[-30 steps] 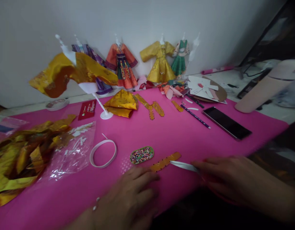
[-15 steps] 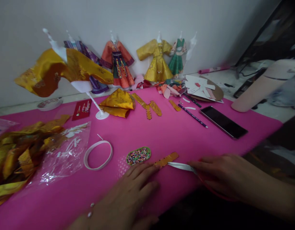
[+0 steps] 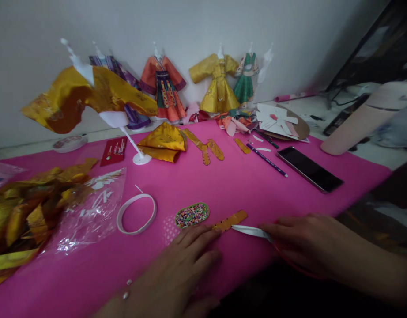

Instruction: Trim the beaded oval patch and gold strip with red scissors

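A narrow gold fabric strip [image 3: 238, 217] with small dark beads along its edges lies on the pink mat. My left hand [image 3: 182, 260] rests palm down, its fingertips on the strip's near left end, fingers laid out and open. In my right hand [image 3: 301, 236] is a pointed silver tool [image 3: 251, 231] with a red handle; whether it is scissors or tweezers I cannot tell. The tool's tip touches the strip or lies just at its lower edge. Just beyond my left fingers is an oval green-rimmed tray [image 3: 192, 214] of multicoloured beads.
A pink ring of tape [image 3: 137, 232], a bag of gold scraps [image 3: 91, 216], a phone [image 3: 309, 168], a purple pen [image 3: 268, 160] and gold fabric pieces [image 3: 216, 149] lie around. A stand with a gold garment [image 3: 120, 90] leans at left. Small dressed stands [image 3: 163, 88] line the wall; a pink bottle [image 3: 362, 115] stands right.
Almost nothing differs. The view has shifted very slightly; both hands, the strip and the silver tool keep their places.
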Demonstrator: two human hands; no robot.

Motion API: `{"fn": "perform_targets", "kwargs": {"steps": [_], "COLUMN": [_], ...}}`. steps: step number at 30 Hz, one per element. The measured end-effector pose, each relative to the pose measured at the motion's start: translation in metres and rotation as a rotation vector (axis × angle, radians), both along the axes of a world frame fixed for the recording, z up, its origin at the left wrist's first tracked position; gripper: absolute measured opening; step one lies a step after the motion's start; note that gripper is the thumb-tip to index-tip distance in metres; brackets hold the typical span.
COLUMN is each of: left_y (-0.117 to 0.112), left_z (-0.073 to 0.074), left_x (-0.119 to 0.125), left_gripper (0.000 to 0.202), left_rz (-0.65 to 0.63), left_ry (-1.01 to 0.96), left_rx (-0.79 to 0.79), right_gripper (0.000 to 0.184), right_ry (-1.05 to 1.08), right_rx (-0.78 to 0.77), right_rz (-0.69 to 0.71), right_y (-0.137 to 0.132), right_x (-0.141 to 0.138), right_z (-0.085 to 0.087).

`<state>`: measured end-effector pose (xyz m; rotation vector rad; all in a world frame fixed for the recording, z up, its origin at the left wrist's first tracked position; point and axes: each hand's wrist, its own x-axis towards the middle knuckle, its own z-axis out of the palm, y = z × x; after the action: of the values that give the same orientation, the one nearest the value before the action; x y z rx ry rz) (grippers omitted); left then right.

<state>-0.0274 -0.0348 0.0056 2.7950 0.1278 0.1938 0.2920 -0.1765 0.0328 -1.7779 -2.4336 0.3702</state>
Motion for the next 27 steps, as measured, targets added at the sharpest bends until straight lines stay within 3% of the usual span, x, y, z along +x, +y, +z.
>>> {"fn": "perform_targets", "kwargs": {"steps": [27], "left_y": [-0.0002], "left_z": [-0.0026], "left_x": [-0.0034], "left_gripper": [0.06], "left_rz": [0.032], "left_ry": [0.002], "left_rx": [-0.073], "right_gripper": [0.04], "right_ry": [0.031], "right_rx": [0.012], "right_rz": [0.007], "right_y": [0.0038], "right_x": [-0.0019], "right_z": [0.0021]}}
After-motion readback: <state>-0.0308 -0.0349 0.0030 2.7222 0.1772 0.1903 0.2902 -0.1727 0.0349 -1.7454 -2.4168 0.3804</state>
